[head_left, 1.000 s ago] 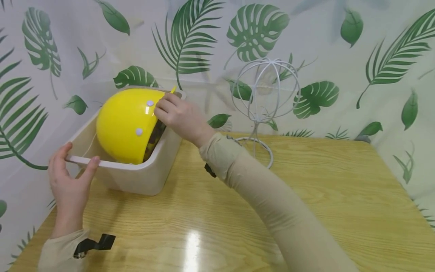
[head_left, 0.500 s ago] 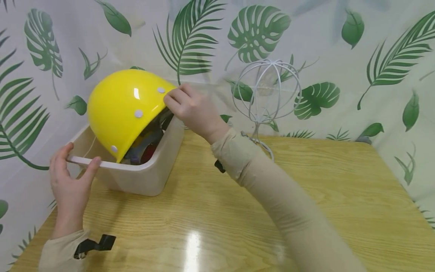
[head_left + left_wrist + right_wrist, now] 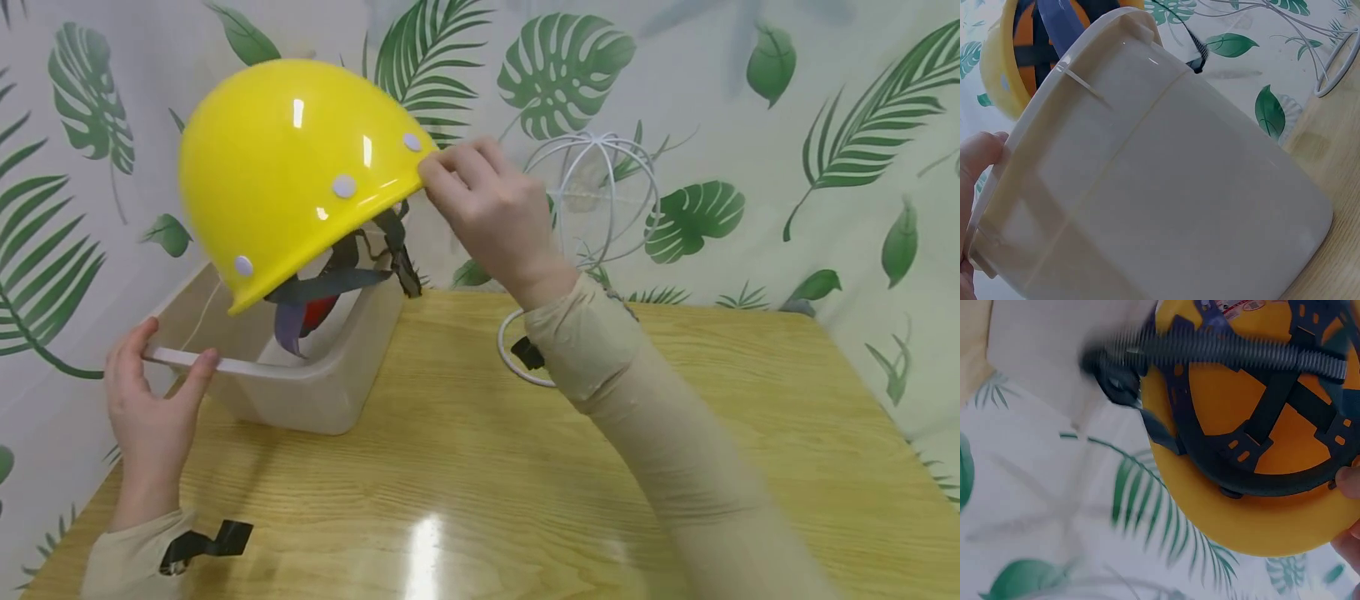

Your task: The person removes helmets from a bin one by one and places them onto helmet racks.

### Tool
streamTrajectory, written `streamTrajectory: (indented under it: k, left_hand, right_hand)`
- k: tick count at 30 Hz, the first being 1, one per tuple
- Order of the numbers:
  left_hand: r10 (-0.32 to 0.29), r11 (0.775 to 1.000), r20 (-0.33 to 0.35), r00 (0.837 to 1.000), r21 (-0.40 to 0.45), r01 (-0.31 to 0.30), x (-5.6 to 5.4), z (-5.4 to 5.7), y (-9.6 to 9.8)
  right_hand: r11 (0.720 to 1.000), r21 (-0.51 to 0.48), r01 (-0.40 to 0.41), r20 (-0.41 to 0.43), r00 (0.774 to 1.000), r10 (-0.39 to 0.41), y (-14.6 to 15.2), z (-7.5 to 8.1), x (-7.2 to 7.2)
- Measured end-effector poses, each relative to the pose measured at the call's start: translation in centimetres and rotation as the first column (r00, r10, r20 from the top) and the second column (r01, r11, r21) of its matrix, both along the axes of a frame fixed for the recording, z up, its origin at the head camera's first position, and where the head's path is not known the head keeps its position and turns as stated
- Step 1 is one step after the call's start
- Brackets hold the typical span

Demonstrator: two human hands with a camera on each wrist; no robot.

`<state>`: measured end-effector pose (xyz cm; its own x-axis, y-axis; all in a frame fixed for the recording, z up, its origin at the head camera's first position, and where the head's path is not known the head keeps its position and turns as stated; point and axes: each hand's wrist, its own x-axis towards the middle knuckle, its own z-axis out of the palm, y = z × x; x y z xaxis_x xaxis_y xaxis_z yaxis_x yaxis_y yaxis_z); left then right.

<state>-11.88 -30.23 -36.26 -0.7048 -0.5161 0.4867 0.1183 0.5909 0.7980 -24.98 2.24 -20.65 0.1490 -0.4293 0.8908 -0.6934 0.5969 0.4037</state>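
A yellow hard hat (image 3: 285,158) hangs tilted above a white plastic bin (image 3: 300,400). My right hand (image 3: 495,208) pinches its brim at the right side. Dark straps and a purplish band dangle from the hat's underside. The right wrist view shows the inside of the shell with its black suspension harness (image 3: 1241,481) and a ribbed adjuster band, blurred. My left hand (image 3: 153,408) grips the bin's near left rim between thumb and fingers; in the left wrist view the thumb (image 3: 982,153) lies over that rim. Something red, partly hidden, shows beneath the hat.
A white wire stand (image 3: 611,200) with a globe-shaped top is behind my right hand, partly covered by it. The wooden table (image 3: 465,467) carries the bin at its back left. A leaf-patterned cloth (image 3: 712,100) hangs behind the table.
The hard hat has come up out of the bin and tipped, its underside and straps now showing. My right hand has moved up and right with it; my left hand stays on the rim.
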Motion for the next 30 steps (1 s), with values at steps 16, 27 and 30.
streamTrajectory:
  k: [16,27,30]
  left_hand:
    - [0.013,1.0,0.02,1.0,0.028,-0.014,0.1,0.0,-0.5]
    - [0.017,1.0,0.023,1.0,0.017,-0.018,0.1,-0.2,-0.8]
    - [0.01,1.0,0.021,1.0,0.02,-0.011,0.1,-0.2,-0.8]
  right_hand:
    - [0.95,-0.31,0.042,0.04,0.999,-0.031,7.1,2.8,2.0]
    - [0.887,-0.452,0.095,0.111,0.993,-0.05,10.5,1.3,1.6]
    - [0.871,-0.477,0.116,0.135,0.989,-0.058,11.5,0.7,1.5]
